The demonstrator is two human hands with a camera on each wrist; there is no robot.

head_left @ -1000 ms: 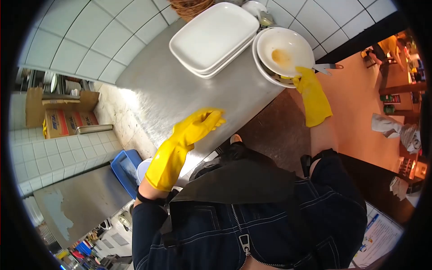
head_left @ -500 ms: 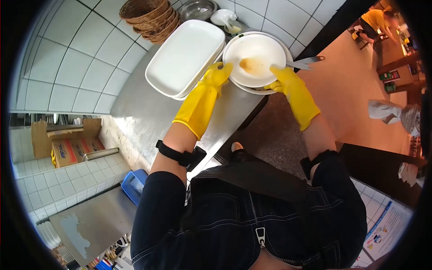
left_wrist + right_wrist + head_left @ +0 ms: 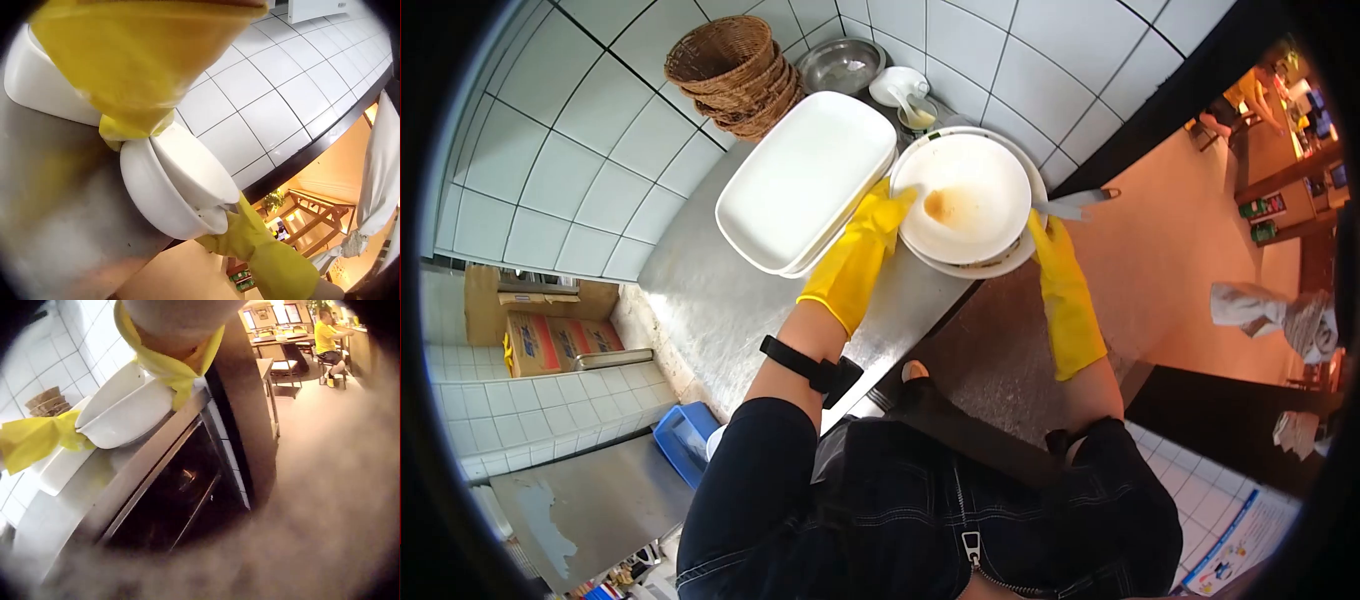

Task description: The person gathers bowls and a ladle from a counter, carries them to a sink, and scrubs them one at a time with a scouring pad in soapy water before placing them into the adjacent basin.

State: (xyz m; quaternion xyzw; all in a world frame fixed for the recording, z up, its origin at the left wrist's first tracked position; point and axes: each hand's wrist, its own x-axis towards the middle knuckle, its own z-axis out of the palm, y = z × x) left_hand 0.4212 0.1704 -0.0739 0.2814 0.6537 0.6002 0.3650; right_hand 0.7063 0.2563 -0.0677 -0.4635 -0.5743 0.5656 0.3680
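A white bowl [image 3: 990,195] with a brown sauce stain sits tilted inside a larger white bowl [image 3: 998,267] at the counter's edge. My left hand [image 3: 855,255], in a yellow rubber glove, grips the left rim of the bowls, beside a stack of white rectangular dishes [image 3: 805,180]. On the opposite side my gloved right hand [image 3: 1065,290] holds the right rim, its fingers partly hidden by the bowls. Metal cutlery [image 3: 1072,205] sticks out past that rim. In the left wrist view the lower bowl [image 3: 150,194] shows from the side, close over the steel.
The steel counter [image 3: 700,250] runs along a tiled wall. Behind the dishes stand stacked wicker baskets [image 3: 725,60], a metal bowl [image 3: 840,65] and a small white vessel [image 3: 897,86]. A blue tub [image 3: 685,440] is low at left. A person in yellow [image 3: 326,340] sits in the far room.
My left hand has come from above the counter to the bowls' left rim. The right hand has shifted from their near edge round to the right side.
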